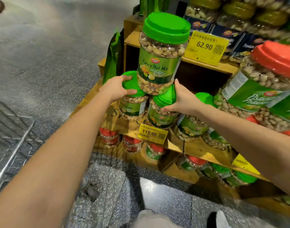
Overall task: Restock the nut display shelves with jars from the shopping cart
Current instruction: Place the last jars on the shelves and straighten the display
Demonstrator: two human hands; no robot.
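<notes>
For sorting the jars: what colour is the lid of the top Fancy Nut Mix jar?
Green lid, head view.

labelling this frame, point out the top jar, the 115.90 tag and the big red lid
top jar (159, 66) head view, on its green label
115.90 tag (151, 133) head view, on the printed price
big red lid (275, 58) head view, on its top

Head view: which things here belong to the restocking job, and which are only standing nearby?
Belong to the job: top Fancy Nut Mix jar, left lower jar, middle lower jar, shopping cart, wooden shelf.
Only nearby: red-lidded pistachio jar, dark blue boxes, 62.90 price tag, 115.90 price tag.
</notes>
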